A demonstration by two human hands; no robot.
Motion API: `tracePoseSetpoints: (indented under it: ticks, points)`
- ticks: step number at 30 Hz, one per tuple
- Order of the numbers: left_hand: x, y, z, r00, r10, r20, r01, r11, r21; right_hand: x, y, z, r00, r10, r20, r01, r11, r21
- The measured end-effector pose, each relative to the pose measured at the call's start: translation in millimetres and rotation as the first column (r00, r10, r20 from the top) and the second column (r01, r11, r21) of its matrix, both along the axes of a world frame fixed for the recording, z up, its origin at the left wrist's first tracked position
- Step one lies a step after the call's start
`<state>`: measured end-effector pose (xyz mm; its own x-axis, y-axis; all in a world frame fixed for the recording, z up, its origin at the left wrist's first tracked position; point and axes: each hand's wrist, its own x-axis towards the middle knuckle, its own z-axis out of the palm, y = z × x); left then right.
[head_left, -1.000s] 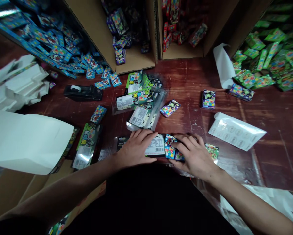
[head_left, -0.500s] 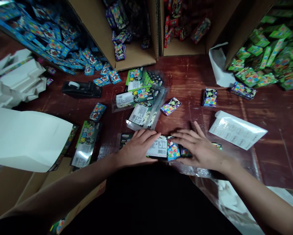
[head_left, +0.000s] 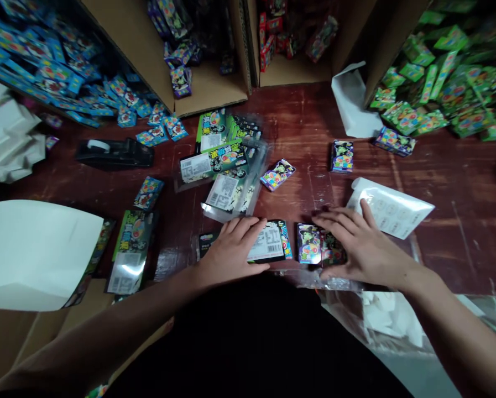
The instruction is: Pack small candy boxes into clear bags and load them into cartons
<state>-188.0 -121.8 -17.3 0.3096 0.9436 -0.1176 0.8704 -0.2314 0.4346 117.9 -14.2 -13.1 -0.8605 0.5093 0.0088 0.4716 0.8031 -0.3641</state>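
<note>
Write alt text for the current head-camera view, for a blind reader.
A person's left hand lies on a flat black printed package with a white label, the right hand beside a small purple printed box, on a dark red wooden table. Beyond, open brown cardboard cartons hold purple boxes and red boxes.

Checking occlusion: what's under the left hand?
Dark printed packaging shows either side of the left hand, with a white barcode label visible at right. The hand covers the middle.
</note>
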Motion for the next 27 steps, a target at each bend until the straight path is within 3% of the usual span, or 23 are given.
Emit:
tracePoseSetpoints:
  ticks: [11, 19, 27]
  points:
    - [1, 8, 5.6, 0.994, -0.110, 0.024, 0.111, 0.993, -0.035, 0, 16, -4.5, 0.982, 0.156, -0.104, -0.174, 0.966, -0.192]
    - [20, 11, 1.5, 0.997, -0.068, 0.030, 0.067, 0.998, 0.015, -31, 7, -19.0, 0.972, 0.152, -0.180, -0.167, 0.983, -0.072]
    - [23, 14, 4.1, 0.999, -0.042, 0.001, 0.042, 0.999, 0.007, 8, 9, -1.9, 0.998, 0.044, -0.034, -0.047, 0.993, -0.106]
